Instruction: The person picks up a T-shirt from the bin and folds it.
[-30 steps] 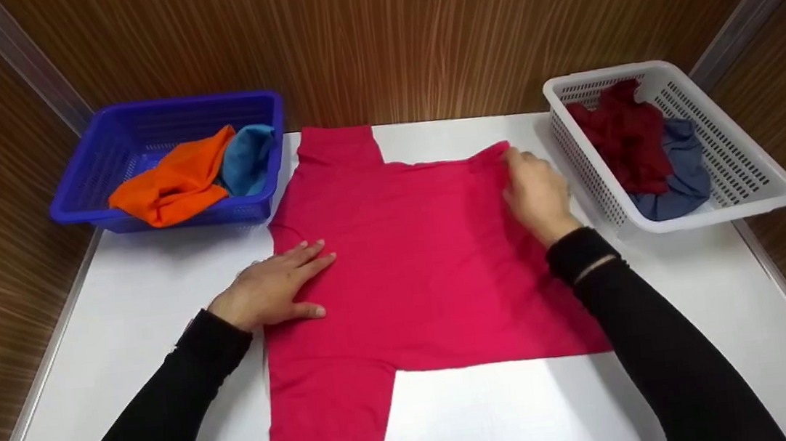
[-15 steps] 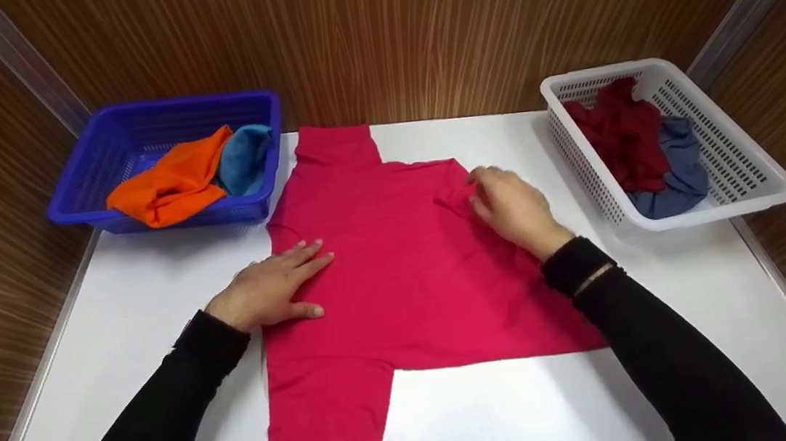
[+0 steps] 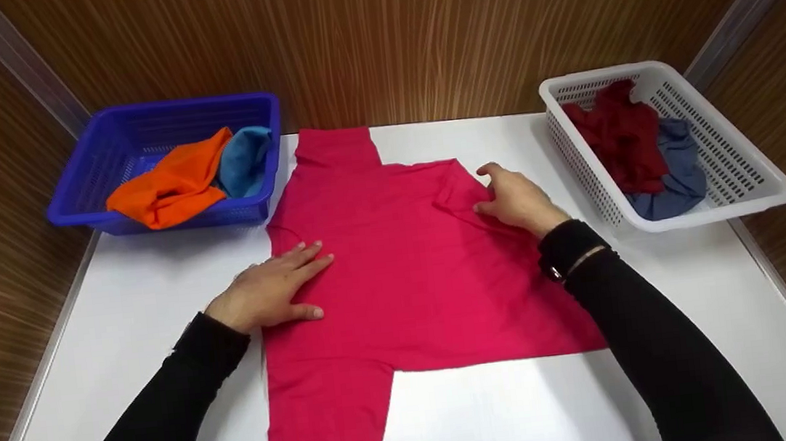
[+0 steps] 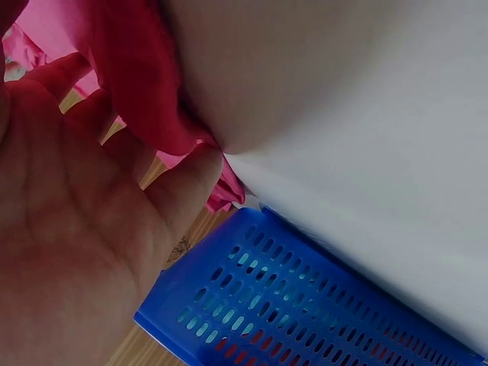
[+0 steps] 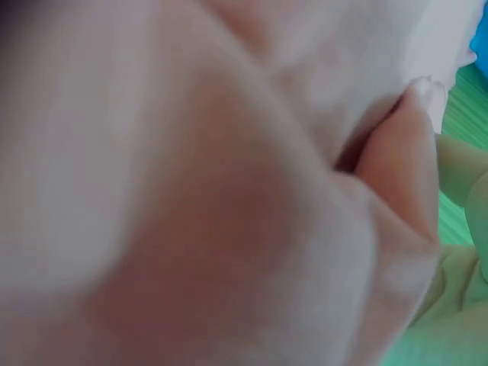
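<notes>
A pink short-sleeved T-shirt [image 3: 398, 271] lies spread sideways on the white table, its neck end to the left and its body reaching right. One sleeve points to the far side, the other to the near side. The shirt's far right corner is turned inward as a small flap [image 3: 460, 195]. My left hand [image 3: 272, 288] rests on the shirt's neck end, palm down with fingers spread. At the folded edge is my right hand [image 3: 518, 198], its thumb by the cloth and its index finger extended, apart from the flap's tip. The right wrist view is blurred and mostly hand.
A blue basket [image 3: 158, 106] at the back left holds an orange cloth [image 3: 173, 181] and a teal cloth [image 3: 246, 161]. At the back right stands a white basket [image 3: 721, 215] with a dark red cloth [image 3: 618, 142] and a grey-blue cloth [image 3: 681, 172]. Wood-patterned panels [image 3: 417, 35] enclose the table.
My right hand has carried the shirt's far right corner leftward and folded it in, then let go and spread its thumb and index finger. My left hand has stayed in place.
</notes>
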The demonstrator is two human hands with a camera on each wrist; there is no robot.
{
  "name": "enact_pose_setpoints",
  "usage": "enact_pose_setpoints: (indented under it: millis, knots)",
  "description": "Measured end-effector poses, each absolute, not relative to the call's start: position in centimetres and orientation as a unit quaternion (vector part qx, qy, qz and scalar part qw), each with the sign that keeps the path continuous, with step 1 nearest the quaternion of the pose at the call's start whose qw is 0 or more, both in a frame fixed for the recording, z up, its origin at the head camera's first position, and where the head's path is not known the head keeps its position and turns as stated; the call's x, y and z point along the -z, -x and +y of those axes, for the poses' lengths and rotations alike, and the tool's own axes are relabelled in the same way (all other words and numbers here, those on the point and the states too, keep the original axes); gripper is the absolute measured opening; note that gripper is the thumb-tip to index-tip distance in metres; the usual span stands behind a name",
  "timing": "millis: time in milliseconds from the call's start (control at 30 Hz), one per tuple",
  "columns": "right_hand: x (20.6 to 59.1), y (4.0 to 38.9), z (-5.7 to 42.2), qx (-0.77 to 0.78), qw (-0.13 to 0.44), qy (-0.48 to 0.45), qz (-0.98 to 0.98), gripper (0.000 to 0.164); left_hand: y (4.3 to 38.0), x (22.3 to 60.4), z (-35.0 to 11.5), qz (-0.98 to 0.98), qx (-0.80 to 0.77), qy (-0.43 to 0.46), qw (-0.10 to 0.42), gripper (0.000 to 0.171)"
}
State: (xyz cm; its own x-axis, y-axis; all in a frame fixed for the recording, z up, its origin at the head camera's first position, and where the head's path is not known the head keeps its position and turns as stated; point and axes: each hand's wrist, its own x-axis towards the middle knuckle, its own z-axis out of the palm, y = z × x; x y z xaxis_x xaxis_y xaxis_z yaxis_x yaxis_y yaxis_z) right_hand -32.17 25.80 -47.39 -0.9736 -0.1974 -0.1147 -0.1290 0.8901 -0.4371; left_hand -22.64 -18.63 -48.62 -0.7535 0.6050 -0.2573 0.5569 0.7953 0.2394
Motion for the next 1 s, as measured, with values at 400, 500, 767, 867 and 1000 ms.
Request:
enact_pose_setpoints:
  millis: [400, 500, 767, 867, 1000]
  knots:
    - [47.4, 33.4, 25.1, 0.328, 0.07, 0.138, 0.932, 0.03, 22.7, 48.7, -18.6, 0.934, -0.073, -0.308, 0.164, 0.093]
    - [47.2, 33.3, 24.8, 0.336, 0.076, 0.14, 0.928, 0.045, 22.6, 48.6, -18.6, 0.934, -0.076, -0.307, 0.165, 0.093]
    - [45.2, 33.8, 26.1, 0.235, 0.054, 0.144, 0.96, 0.031, 22.6, 48.8, -18.6, 0.934, -0.078, -0.305, 0.17, 0.093]
    - [43.9, 34.4, 27.1, 0.166, -0.008, 0.12, 0.979, 0.024, 22.7, 48.8, -18.6, 0.934, -0.078, -0.305, 0.168, 0.093]
    - [42.7, 35.3, 28.3, 0.076, -0.092, 0.059, 0.991, 0.028, 22.7, 48.8, -18.7, 0.933, -0.077, -0.312, 0.162, 0.093]
